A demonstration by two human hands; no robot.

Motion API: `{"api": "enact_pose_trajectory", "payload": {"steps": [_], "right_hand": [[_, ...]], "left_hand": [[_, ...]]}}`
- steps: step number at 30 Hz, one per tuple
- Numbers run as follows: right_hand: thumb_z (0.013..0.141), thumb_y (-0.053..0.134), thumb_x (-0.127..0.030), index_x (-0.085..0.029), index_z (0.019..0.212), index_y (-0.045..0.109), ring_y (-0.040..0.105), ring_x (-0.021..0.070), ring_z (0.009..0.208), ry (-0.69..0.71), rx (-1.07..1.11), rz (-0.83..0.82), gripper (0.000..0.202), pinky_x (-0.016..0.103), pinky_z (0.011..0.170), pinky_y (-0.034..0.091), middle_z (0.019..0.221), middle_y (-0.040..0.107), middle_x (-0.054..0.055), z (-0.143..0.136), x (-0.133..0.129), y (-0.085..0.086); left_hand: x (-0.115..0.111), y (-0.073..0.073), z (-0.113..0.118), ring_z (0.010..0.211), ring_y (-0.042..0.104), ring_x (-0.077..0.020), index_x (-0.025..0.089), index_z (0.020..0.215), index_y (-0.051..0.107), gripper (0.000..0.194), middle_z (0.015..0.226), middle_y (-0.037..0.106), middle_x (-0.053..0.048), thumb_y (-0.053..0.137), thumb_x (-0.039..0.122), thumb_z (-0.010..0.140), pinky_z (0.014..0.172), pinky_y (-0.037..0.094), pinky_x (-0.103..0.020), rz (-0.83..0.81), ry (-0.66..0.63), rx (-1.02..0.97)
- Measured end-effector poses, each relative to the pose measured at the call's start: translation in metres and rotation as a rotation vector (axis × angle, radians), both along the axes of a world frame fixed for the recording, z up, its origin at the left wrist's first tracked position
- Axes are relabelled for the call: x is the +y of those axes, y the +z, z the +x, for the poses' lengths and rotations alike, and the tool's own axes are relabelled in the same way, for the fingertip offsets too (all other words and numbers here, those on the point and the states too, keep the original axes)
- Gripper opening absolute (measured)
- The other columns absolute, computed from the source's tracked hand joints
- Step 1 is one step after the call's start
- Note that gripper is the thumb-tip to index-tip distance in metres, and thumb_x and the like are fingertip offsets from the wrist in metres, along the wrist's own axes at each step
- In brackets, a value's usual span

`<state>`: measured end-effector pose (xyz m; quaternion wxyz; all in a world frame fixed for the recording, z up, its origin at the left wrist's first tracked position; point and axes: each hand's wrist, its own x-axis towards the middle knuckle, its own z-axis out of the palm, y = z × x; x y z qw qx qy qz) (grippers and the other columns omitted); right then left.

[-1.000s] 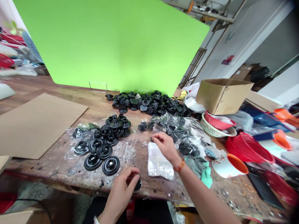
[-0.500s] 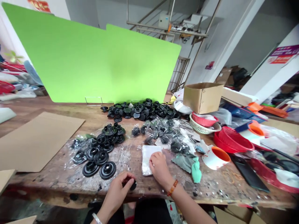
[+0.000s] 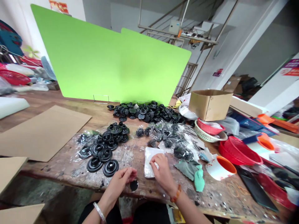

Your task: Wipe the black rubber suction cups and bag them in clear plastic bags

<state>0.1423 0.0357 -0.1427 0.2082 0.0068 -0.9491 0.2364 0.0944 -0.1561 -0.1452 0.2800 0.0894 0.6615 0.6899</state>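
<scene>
Near the table's front edge my left hand (image 3: 120, 181) has its fingers curled together with the thumb. What they hold, if anything, is hidden. Just below its fingertips a flat black disc (image 3: 134, 185) lies on the table. My right hand (image 3: 162, 170) rests over a stack of clear plastic bags (image 3: 148, 171), its thumb and fingers pinched at the upper bag. Left of the hands is a group of round black stepped knobs (image 3: 110, 168), some on clear plastic film (image 3: 76, 152).
A heap of black knobs (image 3: 149, 113) lies before a green panel (image 3: 93, 59). Bagged knobs (image 3: 167, 135), a green cloth (image 3: 199, 179), a tape roll (image 3: 216, 169), red baskets (image 3: 240, 152) and a phone (image 3: 254, 188) are right. Cardboard (image 3: 46, 130) lies left.
The view has turned a little left, so the table things sit further right. My left fingers have lifted off the black disc, which now shows whole. My right hand stays at the bags.
</scene>
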Motion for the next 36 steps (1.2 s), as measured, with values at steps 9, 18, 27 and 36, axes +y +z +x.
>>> {"api": "enact_pose_trajectory", "payload": {"steps": [9, 18, 27, 36], "right_hand": [[0.089, 0.05, -0.014, -0.017, 0.092, 0.06, 0.052, 0.0201, 0.093, 0.627, 0.124, -0.075, 0.011, 0.037, 0.092, 0.043, 0.091, 0.063, 0.007, 0.028, -0.06, 0.021], [0.083, 0.067, -0.024, -0.02, 0.121, 0.058, 0.053, 0.0205, 0.105, 0.441, -0.095, -0.285, 0.04, 0.032, 0.093, 0.044, 0.116, 0.057, 0.008, -0.067, -0.096, -0.004], [0.09, 0.053, -0.017, -0.019, 0.094, 0.07, 0.054, 0.0213, 0.1, 0.261, -0.202, -0.394, 0.018, 0.036, 0.092, 0.042, 0.1, 0.066, 0.007, -0.069, -0.071, 0.006], [0.071, 0.075, -0.024, -0.014, 0.074, 0.064, 0.054, 0.0109, 0.065, 0.334, -0.531, -1.328, 0.015, 0.022, 0.062, 0.042, 0.072, 0.061, 0.0, -0.044, -0.055, 0.03]], "left_hand": [[0.0, 0.005, 0.007, 0.071, 0.064, -0.0168, 0.014, 0.081, 0.072, 0.035, 0.073, 0.071, -0.003, 0.081, 0.042, 0.062, 0.069, 0.05, -0.026, 0.172, 0.134, -0.282], [-0.068, 0.04, -0.032, 0.035, 0.031, -0.0061, 0.019, 0.055, 0.05, 0.047, 0.038, 0.038, 0.01, 0.076, 0.058, 0.058, 0.035, 0.027, -0.017, 0.038, 0.557, -0.208], [-0.05, 0.034, -0.046, 0.058, 0.056, -0.0124, 0.021, 0.1, 0.066, 0.041, 0.058, 0.064, 0.004, 0.076, 0.043, 0.067, 0.056, 0.045, -0.019, -0.029, 0.362, 0.079], [-0.015, 0.021, -0.031, 0.051, 0.047, -0.0109, 0.018, 0.071, 0.065, 0.027, 0.052, 0.056, 0.004, 0.069, 0.045, 0.075, 0.05, 0.037, -0.02, -0.095, 0.209, 0.103]]}}
